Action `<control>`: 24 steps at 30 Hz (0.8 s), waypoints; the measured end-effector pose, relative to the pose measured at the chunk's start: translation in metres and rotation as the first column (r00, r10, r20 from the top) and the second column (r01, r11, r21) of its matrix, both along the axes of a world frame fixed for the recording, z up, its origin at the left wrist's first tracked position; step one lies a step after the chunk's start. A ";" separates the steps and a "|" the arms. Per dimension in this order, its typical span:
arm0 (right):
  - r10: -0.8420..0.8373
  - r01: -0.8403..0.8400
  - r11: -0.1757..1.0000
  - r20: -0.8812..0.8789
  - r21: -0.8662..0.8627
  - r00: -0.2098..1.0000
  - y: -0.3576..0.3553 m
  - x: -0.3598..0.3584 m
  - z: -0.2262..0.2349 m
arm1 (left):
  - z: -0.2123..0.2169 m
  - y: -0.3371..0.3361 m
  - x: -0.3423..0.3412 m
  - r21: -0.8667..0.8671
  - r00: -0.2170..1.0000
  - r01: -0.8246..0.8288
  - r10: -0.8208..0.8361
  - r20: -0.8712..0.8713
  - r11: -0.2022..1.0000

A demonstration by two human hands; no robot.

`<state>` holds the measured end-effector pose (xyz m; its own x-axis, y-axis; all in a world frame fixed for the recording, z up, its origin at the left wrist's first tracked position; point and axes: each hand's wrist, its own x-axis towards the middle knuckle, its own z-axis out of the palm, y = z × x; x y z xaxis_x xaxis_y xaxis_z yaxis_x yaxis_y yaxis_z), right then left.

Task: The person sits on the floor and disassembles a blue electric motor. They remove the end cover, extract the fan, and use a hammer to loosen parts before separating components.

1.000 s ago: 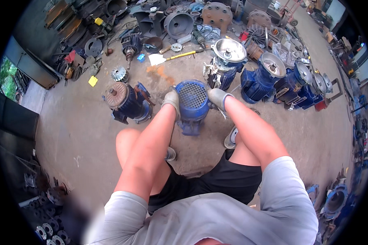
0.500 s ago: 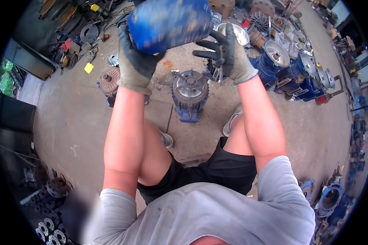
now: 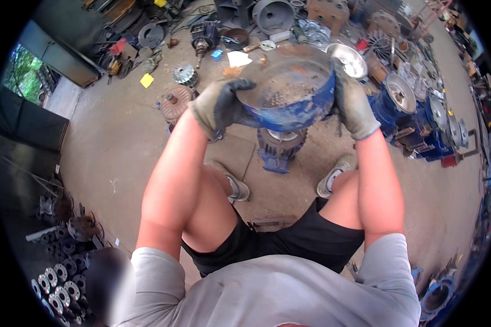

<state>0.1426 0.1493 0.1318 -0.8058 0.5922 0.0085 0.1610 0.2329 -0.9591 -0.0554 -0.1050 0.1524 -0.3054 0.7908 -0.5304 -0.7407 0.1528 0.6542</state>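
Observation:
Between my gloved hands is a round blue motor fan cover [image 3: 294,117], its open side facing up toward me. Its inside looks dusty and brown, with a patch of small holes at the bottom. My left hand [image 3: 222,105] grips the left rim, thumb over the edge. On the other side my right hand [image 3: 354,102] is closed around the wall, fingers partly hidden behind it. Below the cover stands an upright blue electric motor [image 3: 278,155] on the floor between my feet; the cover hides much of its top.
Left of the motor stands a rusty round-topped unit [image 3: 175,102], with a finned metal impeller [image 3: 185,74] behind it. Several blue motors [image 3: 401,103] line the right side. A silver bowl-shaped part [image 3: 348,60] lies beyond my right hand. Metal flanges [image 3: 60,291] are stacked at lower left.
The cover has come down and nearer, turning from its blurred blue outside to show its hollow inside. My right hand, spread apart from it before, now grips it.

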 end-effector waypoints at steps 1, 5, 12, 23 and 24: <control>-0.034 0.029 0.993 0.047 0.118 0.998 0.003 0.006 0.002 | 0.014 0.004 0.009 -0.050 1.000 0.018 -0.017 0.009 0.999; -0.121 0.091 0.940 0.072 0.330 0.990 -0.001 0.016 0.007 | -0.019 -0.002 -0.005 0.067 0.996 0.006 0.000 -0.084 0.998; -0.070 0.068 0.998 0.175 0.015 0.982 -0.006 0.033 0.020 | -0.055 0.039 -0.029 -0.149 0.946 -0.201 0.152 -0.287 0.968; -0.003 -0.044 0.987 0.290 0.154 0.957 -0.004 0.039 0.001 | -0.038 0.067 0.008 0.225 0.776 -0.352 0.418 -0.472 0.909; 0.004 -0.045 0.990 0.305 0.130 0.952 -0.012 0.043 0.023 | -0.034 0.061 0.014 0.231 0.779 -0.338 0.409 -0.475 0.912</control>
